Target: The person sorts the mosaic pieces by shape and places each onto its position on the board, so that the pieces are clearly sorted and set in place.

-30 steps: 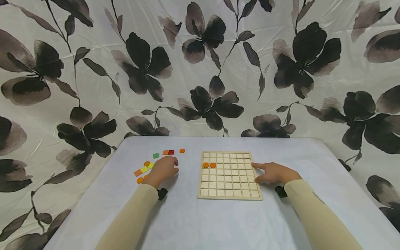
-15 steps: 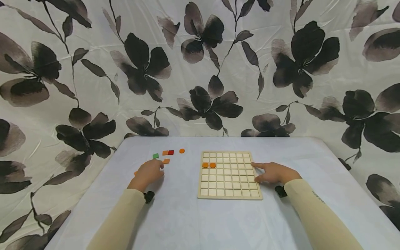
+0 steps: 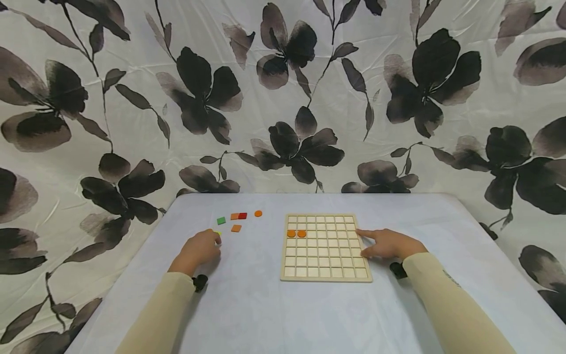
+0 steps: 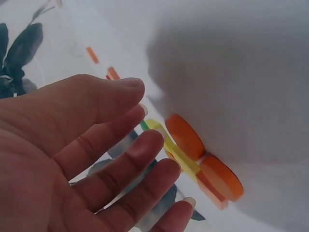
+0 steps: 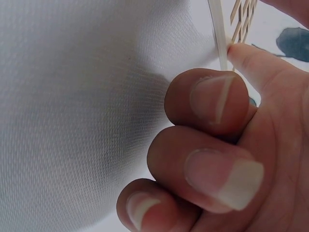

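Note:
My left hand (image 3: 197, 250) is over the loose pieces left of the board, partly hiding them in the head view. In the left wrist view its fingers are apart and loosely bent, holding nothing. Beyond the fingertips lie two orange discs (image 4: 185, 136), yellow pieces (image 4: 182, 158) and an orange square piece (image 4: 212, 191). My right hand (image 3: 389, 243) touches the right edge of the wooden grid board (image 3: 327, 258) with index finger and thumb spread along it. Its other three fingers are curled in the right wrist view. Two orange discs (image 3: 296, 233) sit side by side in the board's left cells.
Farther back lie a green square (image 3: 221, 221), an orange square (image 3: 235, 216) against a red square (image 3: 242, 216), and a single orange disc (image 3: 258, 213). Another orange square (image 3: 236, 228) lies nearer. A floral cloth (image 3: 283, 98) hangs behind the white table (image 3: 309, 314).
My left hand has moved left and slightly nearer to me, revealing an orange square right of it and covering other pieces. The right hand and board have stayed put.

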`<action>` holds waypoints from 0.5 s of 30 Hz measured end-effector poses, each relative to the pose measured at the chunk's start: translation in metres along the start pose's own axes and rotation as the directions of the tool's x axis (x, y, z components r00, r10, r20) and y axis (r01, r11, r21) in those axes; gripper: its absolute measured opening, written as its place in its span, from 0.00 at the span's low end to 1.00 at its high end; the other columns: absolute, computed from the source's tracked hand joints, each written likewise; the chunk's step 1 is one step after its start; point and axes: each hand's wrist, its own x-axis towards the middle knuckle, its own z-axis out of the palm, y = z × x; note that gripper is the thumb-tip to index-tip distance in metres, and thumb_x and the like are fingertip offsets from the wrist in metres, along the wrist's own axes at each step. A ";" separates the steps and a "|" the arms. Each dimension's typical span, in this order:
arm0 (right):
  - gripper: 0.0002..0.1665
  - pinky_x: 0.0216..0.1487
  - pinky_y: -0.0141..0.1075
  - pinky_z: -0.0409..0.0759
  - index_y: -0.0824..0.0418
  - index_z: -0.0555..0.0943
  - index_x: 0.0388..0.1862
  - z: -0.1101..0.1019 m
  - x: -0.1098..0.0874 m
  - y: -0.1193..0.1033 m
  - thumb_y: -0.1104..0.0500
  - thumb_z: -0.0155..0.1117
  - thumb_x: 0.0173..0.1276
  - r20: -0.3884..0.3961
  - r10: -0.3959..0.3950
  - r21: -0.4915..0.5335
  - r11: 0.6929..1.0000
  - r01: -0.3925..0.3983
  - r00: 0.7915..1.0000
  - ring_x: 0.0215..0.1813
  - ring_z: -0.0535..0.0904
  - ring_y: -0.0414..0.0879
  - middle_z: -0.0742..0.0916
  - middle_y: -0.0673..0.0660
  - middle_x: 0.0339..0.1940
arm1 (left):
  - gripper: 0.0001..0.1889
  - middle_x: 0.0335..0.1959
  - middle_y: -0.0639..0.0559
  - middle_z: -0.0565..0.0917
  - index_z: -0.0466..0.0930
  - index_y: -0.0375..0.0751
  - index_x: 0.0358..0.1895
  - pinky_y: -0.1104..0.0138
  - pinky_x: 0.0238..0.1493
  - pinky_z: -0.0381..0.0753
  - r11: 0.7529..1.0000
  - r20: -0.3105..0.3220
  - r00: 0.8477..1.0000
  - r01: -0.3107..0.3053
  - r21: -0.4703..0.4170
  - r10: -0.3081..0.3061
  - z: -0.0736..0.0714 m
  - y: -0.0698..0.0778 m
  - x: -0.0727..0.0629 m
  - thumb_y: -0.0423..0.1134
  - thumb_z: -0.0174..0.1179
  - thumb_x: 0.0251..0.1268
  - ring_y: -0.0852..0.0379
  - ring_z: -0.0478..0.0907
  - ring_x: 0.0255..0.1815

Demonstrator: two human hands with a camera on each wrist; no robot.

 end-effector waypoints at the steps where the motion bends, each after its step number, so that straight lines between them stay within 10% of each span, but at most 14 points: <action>1: 0.47 0.66 0.64 0.62 0.43 0.59 0.76 0.000 0.000 0.000 0.37 0.63 0.60 0.000 0.003 0.004 1.000 -0.003 1.000 0.73 0.61 0.68 0.70 0.67 0.72 | 0.15 0.49 0.42 0.80 0.80 0.36 0.50 0.51 0.50 0.76 1.000 0.002 1.000 -0.001 0.003 0.001 -0.001 -0.001 0.000 0.35 0.59 0.61 0.48 0.76 0.47; 15: 0.46 0.66 0.64 0.62 0.43 0.59 0.76 0.000 -0.002 -0.001 0.38 0.63 0.61 -0.003 0.001 0.008 1.000 -0.001 1.000 0.73 0.61 0.67 0.70 0.67 0.72 | 0.10 0.39 0.47 0.81 0.81 0.37 0.44 0.55 0.42 0.77 1.000 0.007 1.000 -0.011 0.020 0.011 0.001 -0.020 -0.002 0.35 0.62 0.60 0.51 0.73 0.39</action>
